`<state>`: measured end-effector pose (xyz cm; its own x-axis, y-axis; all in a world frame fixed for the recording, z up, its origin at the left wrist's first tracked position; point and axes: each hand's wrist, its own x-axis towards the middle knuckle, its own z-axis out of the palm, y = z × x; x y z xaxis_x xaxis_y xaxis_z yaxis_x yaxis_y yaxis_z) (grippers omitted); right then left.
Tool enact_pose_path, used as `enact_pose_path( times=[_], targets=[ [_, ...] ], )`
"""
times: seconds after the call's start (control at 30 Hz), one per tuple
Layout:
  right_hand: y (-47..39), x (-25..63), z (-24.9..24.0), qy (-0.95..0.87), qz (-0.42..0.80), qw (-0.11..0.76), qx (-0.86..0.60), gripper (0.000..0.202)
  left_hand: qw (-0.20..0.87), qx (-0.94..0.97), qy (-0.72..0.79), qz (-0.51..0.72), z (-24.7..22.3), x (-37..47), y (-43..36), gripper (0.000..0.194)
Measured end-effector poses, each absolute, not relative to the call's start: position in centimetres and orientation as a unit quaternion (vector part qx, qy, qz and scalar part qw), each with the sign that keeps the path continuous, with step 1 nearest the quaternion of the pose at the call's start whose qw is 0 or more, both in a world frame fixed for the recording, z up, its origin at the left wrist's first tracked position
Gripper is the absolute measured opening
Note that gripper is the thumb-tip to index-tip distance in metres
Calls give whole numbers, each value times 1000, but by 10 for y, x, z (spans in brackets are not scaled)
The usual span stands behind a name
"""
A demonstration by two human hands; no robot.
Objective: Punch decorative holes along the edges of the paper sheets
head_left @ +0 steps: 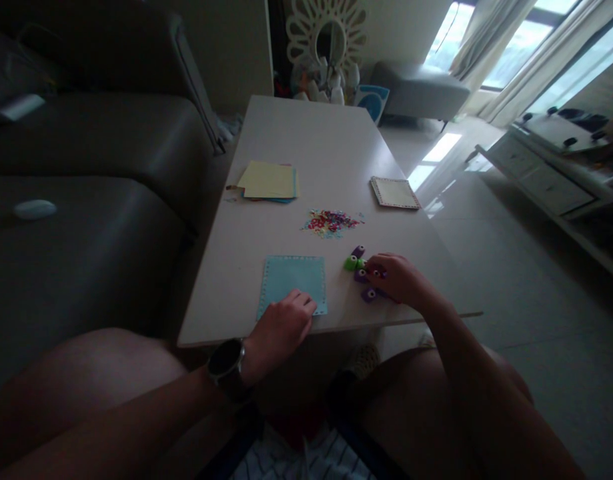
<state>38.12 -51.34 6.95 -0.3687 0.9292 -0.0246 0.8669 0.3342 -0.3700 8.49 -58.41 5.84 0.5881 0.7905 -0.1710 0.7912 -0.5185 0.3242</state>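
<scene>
A light blue paper square [292,277] with a row of small marks along its border lies near the table's front edge. My left hand [289,317] rests on its lower right part, fingers bent and close together; the thumb is hidden. To the right, several small purple and green craft punches [369,295], each with a pale round spot, lie in a loose group. My right hand [394,277] is among them, its fingers closed around a purple one that is mostly covered by the hand.
Colourful confetti [331,223] is heaped mid-table. Behind it to the left lies a stack of coloured paper [269,181]; to the right, a stack of pale squares with patterned borders [395,193]. The white table [311,130] stands beside a dark sofa [86,133].
</scene>
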Motion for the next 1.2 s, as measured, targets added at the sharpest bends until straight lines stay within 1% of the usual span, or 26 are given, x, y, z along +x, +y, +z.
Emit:
enact_pose_path(
  times=[0.1,0.2,0.27,0.43,0.63,0.7,0.77,0.87,0.97,1.07,1.13,1.2],
  targets=[
    [-515,386,76,-802,168,101,-564,11,191,870,455,1,56,85,-583,14],
    [-516,390,80,-795,172,99,-573,8,195,869,455,-1,57,85,-583,15],
    [-517,393,79,-801,168,87,-568,7,198,868,455,-3,57,85,-583,15],
    [-516,396,67,-808,162,44,-565,13,198,868,455,0,58,86,-583,16],
    [-515,391,69,-809,109,32,-577,8,191,870,454,-3,57,86,-583,15],
    [-516,390,75,-797,92,40,-596,4,187,874,448,5,53,85,-583,16],
    [-518,388,82,-785,86,74,-609,5,186,875,447,9,50,85,-584,17],
    [-525,376,87,-788,135,143,-583,8,180,877,445,14,46,84,-584,19],
    [-535,354,84,-801,211,187,-528,7,173,880,442,14,48,85,-584,18],
    [-543,334,74,-798,278,177,-504,11,172,878,447,3,53,87,-583,17],
    [-545,327,68,-791,298,159,-509,15,169,877,449,-2,54,87,-583,16],
    [-546,324,63,-787,307,144,-515,15,167,878,450,-1,52,87,-583,16]
  ],
)
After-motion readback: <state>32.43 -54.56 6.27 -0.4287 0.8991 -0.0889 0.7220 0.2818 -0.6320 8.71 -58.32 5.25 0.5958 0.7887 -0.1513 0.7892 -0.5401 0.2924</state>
